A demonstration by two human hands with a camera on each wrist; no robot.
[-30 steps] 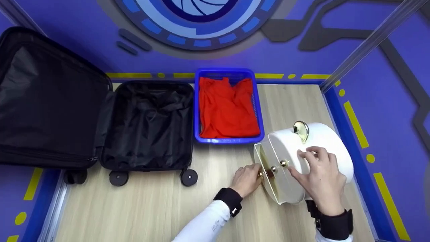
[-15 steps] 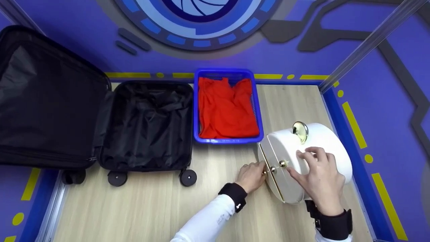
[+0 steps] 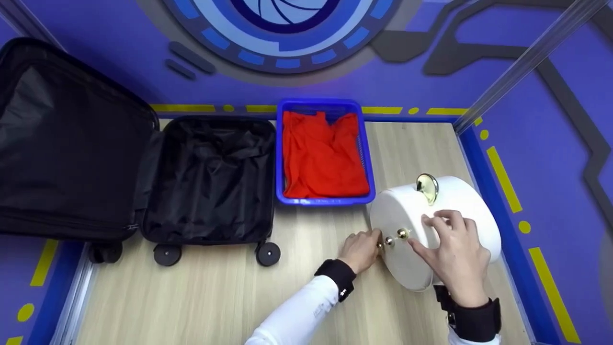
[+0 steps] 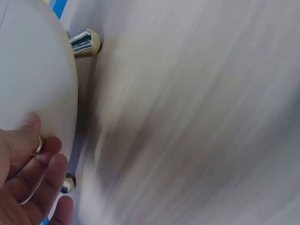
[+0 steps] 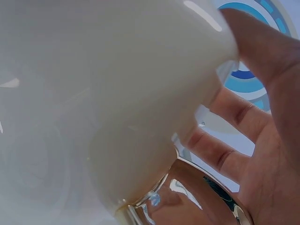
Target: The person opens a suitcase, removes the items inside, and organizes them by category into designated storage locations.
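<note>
A white, rounded drawer box (image 3: 459, 196) stands at the right, with a gold handle (image 3: 427, 188) on top. Thumb and fingers of my left hand (image 3: 361, 250) pinch a gold knob (image 4: 40, 144) on its front, which looks flush with the body. My right hand (image 3: 459, 254) grips the box's upper front edge, fingers bent on the top and thumb beside another gold knob (image 3: 402, 233). In the right wrist view, the white surface hides its fingertips. Gold feet (image 4: 86, 43) show below the box in the left wrist view.
Left of the box lies a blue basket (image 3: 325, 201) with red cloth (image 3: 325, 158) in it. An open black suitcase (image 3: 215, 187) lies farther left, its lid (image 3: 72, 143) raised. Printed blue walls (image 3: 550, 158) enclose the wooden tabletop (image 3: 215, 297).
The drawer has slid from partly pulled out to closed, and my left hand has moved right with its knob. My right hand has stayed on the box.
</note>
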